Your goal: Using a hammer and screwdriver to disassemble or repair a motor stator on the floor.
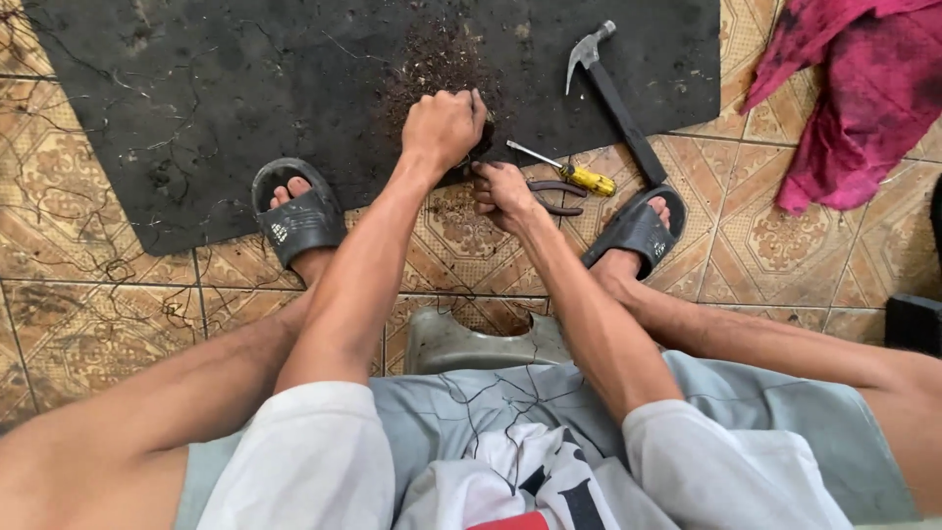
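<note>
Black mat (245, 98) bore the work: left hand (444, 128) was fisted around a small dark item, pressing it down at the mat's edge; right hand (502, 191) pinched it alongside, steadying. Screwdriver (574, 172), pliers (554, 196), hammer (613, 93) lay near.

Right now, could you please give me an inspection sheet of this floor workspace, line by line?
Surface: black mat on patterned floor tiles; a patch of brown debris on the mat.
Job's things: something small and dark under the left hand at the mat edge, too hidden to tell.
Clutter: claw hammer, yellow-handled screwdriver, pliers, red cloth.
Hands: left hand fisted on the mat; right hand low beside it at the mat edge, near the pliers.
Cables: thin wire strands scattered on tiles and mat.
Surroundings: person seated on a grey stool, feet in black sandals.
</note>
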